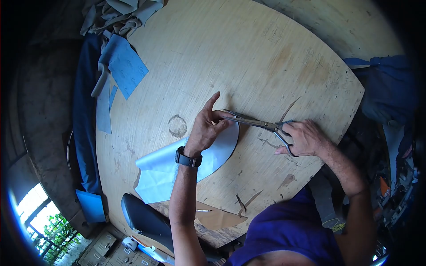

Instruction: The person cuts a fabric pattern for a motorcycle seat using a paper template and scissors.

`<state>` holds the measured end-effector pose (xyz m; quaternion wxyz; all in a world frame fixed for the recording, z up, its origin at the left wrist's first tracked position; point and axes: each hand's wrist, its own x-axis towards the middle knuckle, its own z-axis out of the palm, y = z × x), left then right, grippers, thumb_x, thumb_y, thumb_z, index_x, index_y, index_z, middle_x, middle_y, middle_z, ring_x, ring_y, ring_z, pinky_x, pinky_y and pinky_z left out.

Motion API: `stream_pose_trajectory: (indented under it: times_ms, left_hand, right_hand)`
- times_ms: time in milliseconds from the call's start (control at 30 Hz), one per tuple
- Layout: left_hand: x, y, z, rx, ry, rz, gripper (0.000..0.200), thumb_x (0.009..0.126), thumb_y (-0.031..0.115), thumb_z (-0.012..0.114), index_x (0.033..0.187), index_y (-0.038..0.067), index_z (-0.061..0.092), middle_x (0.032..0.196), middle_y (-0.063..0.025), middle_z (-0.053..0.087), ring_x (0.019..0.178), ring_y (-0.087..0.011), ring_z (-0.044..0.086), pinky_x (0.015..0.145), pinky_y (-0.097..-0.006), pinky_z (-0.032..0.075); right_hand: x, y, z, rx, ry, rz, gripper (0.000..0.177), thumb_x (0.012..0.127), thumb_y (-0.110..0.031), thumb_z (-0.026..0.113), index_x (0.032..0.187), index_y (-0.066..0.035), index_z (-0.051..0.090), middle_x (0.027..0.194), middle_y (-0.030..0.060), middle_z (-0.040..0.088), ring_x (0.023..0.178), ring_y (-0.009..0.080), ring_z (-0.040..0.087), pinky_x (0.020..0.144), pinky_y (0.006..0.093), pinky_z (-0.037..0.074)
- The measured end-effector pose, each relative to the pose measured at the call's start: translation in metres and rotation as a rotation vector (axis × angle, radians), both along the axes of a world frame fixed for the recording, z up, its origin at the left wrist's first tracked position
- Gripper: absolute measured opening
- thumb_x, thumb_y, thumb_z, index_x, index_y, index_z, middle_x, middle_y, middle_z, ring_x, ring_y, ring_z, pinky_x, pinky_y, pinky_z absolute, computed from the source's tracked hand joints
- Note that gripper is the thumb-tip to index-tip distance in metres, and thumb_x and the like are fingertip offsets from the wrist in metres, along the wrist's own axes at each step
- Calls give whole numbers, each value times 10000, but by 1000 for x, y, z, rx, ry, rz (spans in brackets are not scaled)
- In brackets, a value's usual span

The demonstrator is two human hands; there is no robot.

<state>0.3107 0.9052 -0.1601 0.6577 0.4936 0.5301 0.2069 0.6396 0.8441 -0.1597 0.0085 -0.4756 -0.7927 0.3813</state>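
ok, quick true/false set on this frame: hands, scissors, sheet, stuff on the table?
1. The right hand grips the scissors by the handles. True.
2. The left hand is lifted clear of the pale sheet. False: it rests on the sheet, right by the blade tips.
3. A dark watch sits on the left wrist. True.
4. The blue pieces lie beside the right hand. False: they lie at the far left edge of the table, away from both hands.
5. The pale sheet has a curved edge on the scissors' side. True.
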Motion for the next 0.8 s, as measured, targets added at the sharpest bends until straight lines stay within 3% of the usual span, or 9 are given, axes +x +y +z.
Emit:
stream_pose_trajectory:
  times_ms: [100, 400, 600, 700, 800]
  left_hand:
    - [-5, 1, -5, -13, -28, -10, 938, 890, 7, 736, 1630, 2, 159, 1068, -88, 760, 1068, -182, 704, 1127, -413, 438]
    - [-6, 3, -7, -45, -50, -11, 956, 866, 35, 764, 1620, -22, 179, 1016, -77, 764, 1035, -176, 707, 1113, -396, 442]
    - [-8, 5, -5, -18, -20, -23, 1016, 851, 156, 830, 1613, -40, 186, 984, -59, 771, 1025, -164, 707, 1167, -414, 373]
    - [-6, 7, -1, -16, 51, -57, 1008, 865, 181, 827, 1608, -53, 188, 966, -48, 773, 1026, -160, 709, 1190, -440, 336]
    - [-5, 10, -4, -29, 51, -45, 1002, 875, 209, 828, 1603, -59, 195, 954, -41, 776, 1026, -167, 717, 1183, -462, 341]
  right_hand:
    - [-3, -2, -4, 47, 91, -14, 669, 776, -670, 784, 950, -44, 624, 755, 180, 678, 754, 383, 711, 696, 487, 557]
    - [-14, -5, -16, 109, 128, -23, 706, 766, -646, 807, 1028, -16, 628, 783, 183, 689, 763, 376, 719, 693, 485, 568]
    - [-18, -2, -14, 129, 146, -13, 650, 729, -523, 888, 1013, 5, 637, 790, 180, 695, 760, 367, 725, 690, 453, 583]
    - [-16, -6, -21, 98, 154, -35, 548, 764, -461, 881, 946, -10, 628, 761, 174, 682, 724, 357, 719, 663, 449, 571]
    - [-7, -9, -21, 11, 87, -56, 451, 873, -430, 803, 904, -27, 605, 716, 162, 675, 679, 360, 711, 627, 469, 562]
